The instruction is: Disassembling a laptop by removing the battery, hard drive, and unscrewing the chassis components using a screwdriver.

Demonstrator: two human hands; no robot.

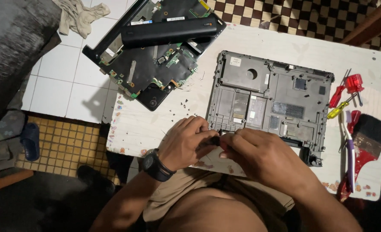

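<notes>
I've got both grips, left hand (186,144) & right hand (259,154), pinched shut on a small black part (215,140) at bench (156,124) edge, close to the laptop base (270,101) for steadiness

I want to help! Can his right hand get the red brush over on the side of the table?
Probably yes. The red-handled brush lies in the open on the white table, nothing in the way, on the right hand's side. But both hands are pinching a small dark part.
</notes>
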